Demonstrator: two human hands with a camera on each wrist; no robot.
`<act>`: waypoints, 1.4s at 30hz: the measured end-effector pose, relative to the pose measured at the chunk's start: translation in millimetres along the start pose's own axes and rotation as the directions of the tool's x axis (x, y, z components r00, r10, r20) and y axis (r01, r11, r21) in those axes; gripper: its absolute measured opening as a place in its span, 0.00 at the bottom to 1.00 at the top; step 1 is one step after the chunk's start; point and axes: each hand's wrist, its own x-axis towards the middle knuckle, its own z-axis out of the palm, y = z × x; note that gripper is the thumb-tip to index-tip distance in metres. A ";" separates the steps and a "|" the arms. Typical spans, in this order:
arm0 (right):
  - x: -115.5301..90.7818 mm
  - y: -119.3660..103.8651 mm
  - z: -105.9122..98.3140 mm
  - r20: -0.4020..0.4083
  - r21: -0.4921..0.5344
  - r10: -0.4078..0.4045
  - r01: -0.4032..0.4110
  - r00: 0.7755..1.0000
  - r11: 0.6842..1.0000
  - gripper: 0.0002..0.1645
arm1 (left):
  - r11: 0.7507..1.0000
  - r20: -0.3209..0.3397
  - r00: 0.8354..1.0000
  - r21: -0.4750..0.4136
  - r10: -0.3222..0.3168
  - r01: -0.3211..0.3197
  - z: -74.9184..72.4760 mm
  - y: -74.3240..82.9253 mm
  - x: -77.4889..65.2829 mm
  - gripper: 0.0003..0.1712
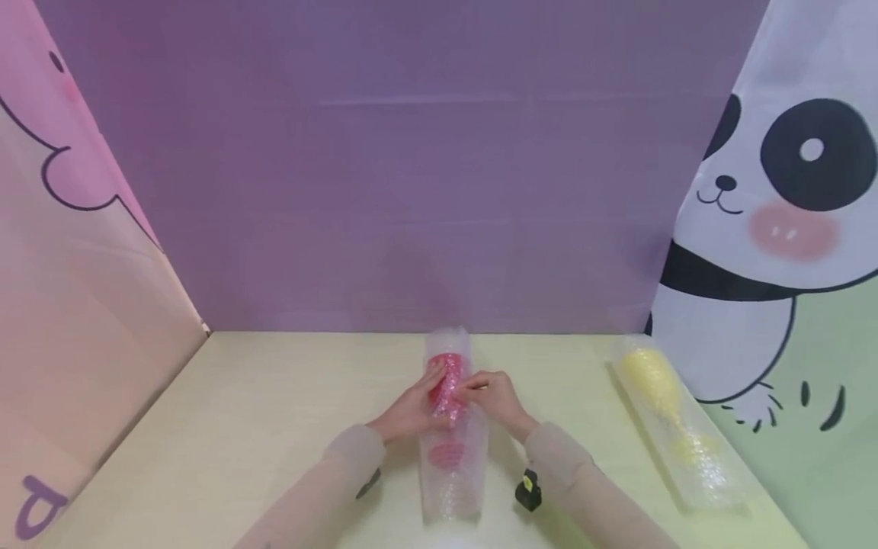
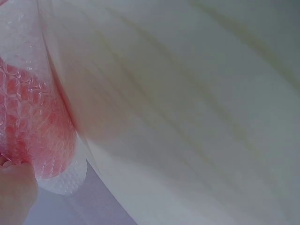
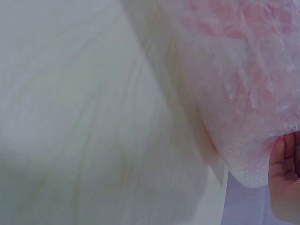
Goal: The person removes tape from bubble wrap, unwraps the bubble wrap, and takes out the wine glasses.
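A pink, goblet-shaped object point(image 1: 447, 455) lies lengthwise at the middle of the table inside a roll of clear bubble wrap point(image 1: 453, 499). My left hand point(image 1: 414, 408) rests on the roll from the left, fingers stretched along the pink part and thumb apart across it. From the other side my right hand point(image 1: 497, 395) pinches the wrap near the roll's upper middle, with its fingers curled. In the left wrist view the bubble wrap point(image 2: 40, 117) covers the wide pink end. Curled fingers point(image 3: 277, 159) meet the wrap in the right wrist view.
A second bubble-wrapped roll with a yellow goblet-shaped object point(image 1: 652, 381) lies slantwise along the table's right side. The pale table point(image 1: 295, 396) ends at a purple backdrop point(image 1: 411, 191). Printed sheets, one with a panda point(image 1: 789, 244), flank it. A small black device point(image 1: 528, 490) sits below my right wrist.
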 end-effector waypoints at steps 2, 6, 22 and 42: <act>-1.6 0.3 -1.3 -0.001 0.012 0.010 -0.010 1.000 1.000 0.07 | 1.000 -0.003 1.000 0.000 -0.012 0.012 1.3 3.7 -1.4 0.56; -5.8 -0.4 -3.6 0.001 0.043 0.046 -0.046 0.999 0.998 0.08 | 0.999 -0.009 0.999 -0.003 -0.040 0.040 4.3 9.7 -4.9 0.56; -17.3 6.0 -9.9 0.007 0.103 0.144 -0.144 0.990 0.984 0.10 | 1.000 -0.036 0.999 0.011 -0.006 0.006 15.7 13.4 -10.0 0.55; -19.6 6.8 -16.8 -0.007 0.087 0.153 -0.151 0.988 0.985 0.07 | 0.999 -0.032 0.999 0.044 -0.030 0.031 14.2 14.3 -12.1 0.57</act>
